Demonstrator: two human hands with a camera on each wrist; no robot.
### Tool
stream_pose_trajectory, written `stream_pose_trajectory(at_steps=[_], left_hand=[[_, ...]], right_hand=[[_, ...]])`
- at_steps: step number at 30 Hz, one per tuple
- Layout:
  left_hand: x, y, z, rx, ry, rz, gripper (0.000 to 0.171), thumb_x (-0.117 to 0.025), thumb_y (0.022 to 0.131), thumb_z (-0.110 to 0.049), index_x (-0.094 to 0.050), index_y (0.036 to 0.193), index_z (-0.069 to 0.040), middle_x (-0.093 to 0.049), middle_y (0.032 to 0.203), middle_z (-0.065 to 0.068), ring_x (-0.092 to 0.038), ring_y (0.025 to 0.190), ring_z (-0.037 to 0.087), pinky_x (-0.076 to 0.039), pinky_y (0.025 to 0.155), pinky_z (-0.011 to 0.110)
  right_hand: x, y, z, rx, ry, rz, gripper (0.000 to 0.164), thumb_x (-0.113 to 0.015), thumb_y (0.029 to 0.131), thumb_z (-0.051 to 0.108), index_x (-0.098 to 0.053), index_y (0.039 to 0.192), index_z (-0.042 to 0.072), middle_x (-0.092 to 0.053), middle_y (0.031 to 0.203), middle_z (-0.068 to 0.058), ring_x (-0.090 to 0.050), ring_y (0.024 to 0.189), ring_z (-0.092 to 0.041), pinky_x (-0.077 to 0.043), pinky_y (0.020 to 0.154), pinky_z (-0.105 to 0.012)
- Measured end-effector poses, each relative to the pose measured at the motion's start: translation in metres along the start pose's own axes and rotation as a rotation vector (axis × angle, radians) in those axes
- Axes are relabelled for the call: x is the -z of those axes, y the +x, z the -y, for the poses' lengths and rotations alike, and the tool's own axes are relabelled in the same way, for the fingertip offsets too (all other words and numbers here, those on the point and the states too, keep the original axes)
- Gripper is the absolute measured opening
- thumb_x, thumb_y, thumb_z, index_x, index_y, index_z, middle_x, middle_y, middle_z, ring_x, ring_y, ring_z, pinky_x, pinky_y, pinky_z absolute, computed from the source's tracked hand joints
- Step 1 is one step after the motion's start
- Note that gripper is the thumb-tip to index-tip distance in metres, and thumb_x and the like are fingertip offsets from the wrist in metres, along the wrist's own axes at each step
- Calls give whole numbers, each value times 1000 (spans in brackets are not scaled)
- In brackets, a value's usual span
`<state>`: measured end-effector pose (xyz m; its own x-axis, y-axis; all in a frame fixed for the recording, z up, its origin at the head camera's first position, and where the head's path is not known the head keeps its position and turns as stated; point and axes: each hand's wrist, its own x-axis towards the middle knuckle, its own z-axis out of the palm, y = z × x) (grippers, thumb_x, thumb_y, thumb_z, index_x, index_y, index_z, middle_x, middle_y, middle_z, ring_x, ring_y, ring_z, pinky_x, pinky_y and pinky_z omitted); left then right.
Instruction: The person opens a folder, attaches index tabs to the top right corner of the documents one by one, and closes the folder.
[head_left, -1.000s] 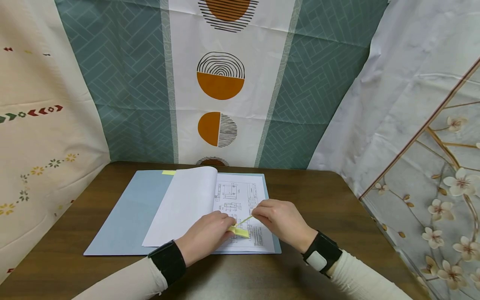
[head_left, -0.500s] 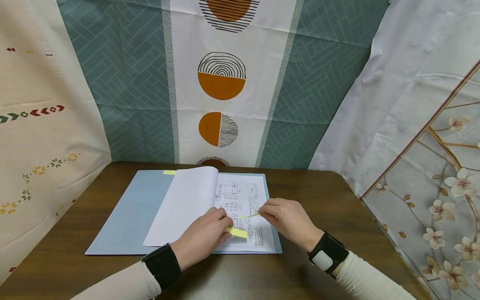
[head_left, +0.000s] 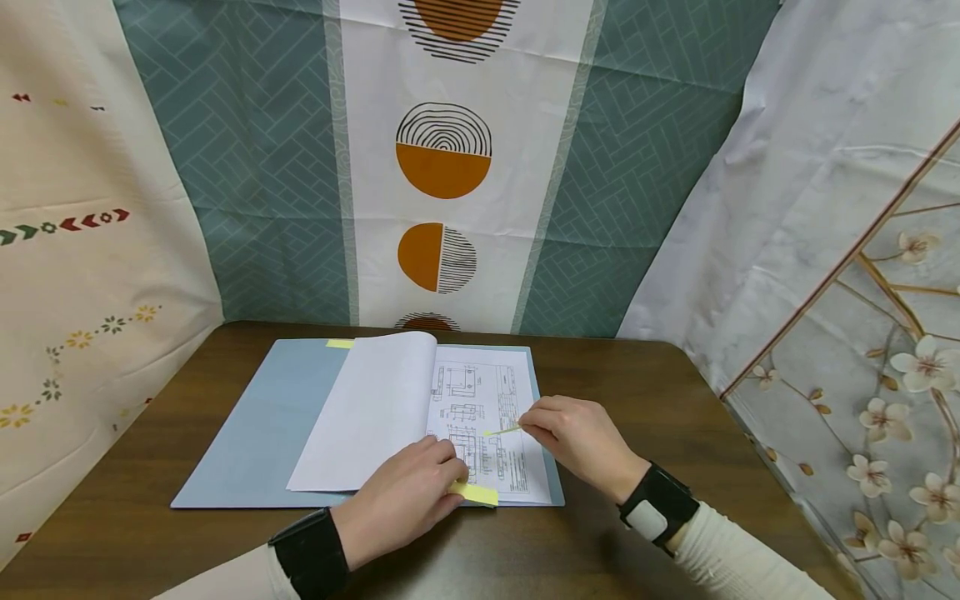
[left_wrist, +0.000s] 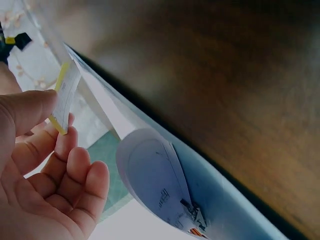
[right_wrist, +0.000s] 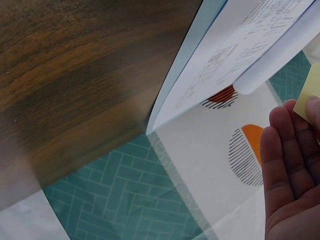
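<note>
One pale-backed yellow pad point(head_left: 478, 495), left hand point(head_left: 405, 500) pinching it; right hand point(head_left: 581, 437) pinches yellow slip point(right_wrist: 307, 89).

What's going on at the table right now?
A person is working over an open blue folder. The left hand pinches a yellow strip near the bottom edge of a printed drawing; the right hand pinches a thinner-looking yellow slip over it. A white page is turned back to the left.
</note>
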<state>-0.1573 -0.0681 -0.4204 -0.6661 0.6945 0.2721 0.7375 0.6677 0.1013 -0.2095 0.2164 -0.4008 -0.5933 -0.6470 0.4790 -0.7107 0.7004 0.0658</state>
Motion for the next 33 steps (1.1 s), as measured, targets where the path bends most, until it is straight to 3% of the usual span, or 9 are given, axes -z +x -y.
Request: stream_pose_trajectory(at_steps=[13, 22, 33], left_hand=[[-4, -16, -11, -66, -14, -10, 14, -74, 88, -35, -68, 94, -24, -50, 86, -16, -44, 80, 6, -40, 71, 22], [-7, -23, -13, -85, -10, 51, 14, -74, 88, -38, -69, 94, -26, -50, 85, -16, -43, 78, 5, -39, 69, 22], [-12, -29, -14, -117, 31, 74, 14, -74, 87, -35, -62, 86, -27, -46, 80, -17, -43, 76, 5, -39, 69, 23]], right_hand=[[-2, -2, -2, 11, -21, -15, 23, -82, 79, 16, -78, 100, 23, -69, 99, 14, -64, 89, -3, -51, 78, -23], [-2, -2, -1, 9, -23, -5, 22, -82, 80, 16, -78, 100, 23, -69, 99, 14, -63, 89, -2, -51, 78, -22], [-2, -3, -2, 0, -11, 8, 24, -83, 79, 16, -79, 101, 24, -69, 99, 14, -62, 87, -2, -51, 76, -22]])
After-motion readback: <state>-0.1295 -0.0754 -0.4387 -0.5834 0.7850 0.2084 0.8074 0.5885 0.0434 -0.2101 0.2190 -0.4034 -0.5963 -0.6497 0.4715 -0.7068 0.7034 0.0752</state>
